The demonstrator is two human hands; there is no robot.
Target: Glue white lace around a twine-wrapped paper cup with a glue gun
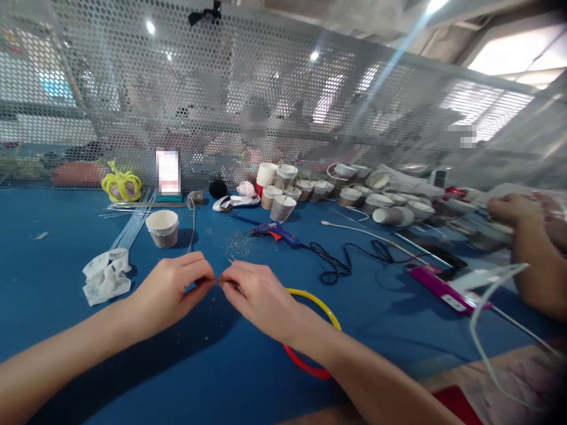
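Note:
My left hand (175,286) is closed in a pinch above the blue table. A strand of grey twine (193,221) runs from a small ball (195,198) down behind its fingers. My right hand (257,289) pinches too, its fingertips almost meeting the left ones. A short thin end pokes out above the right fingers, too small to name. Just beyond the left hand stands a paper-lined cup (162,230), upright. Crumpled white paper (107,276) lies to its left. Under my right forearm is a yellow and red ring (316,298), partly covered.
A blue glue gun (274,232) with a black cord (336,274) lies ahead. Several wrapped cups (283,206) crowd the back right. A purple power strip (443,289) sits at right, near another person's arm (534,254). A perforated metal screen (248,77) closes the back.

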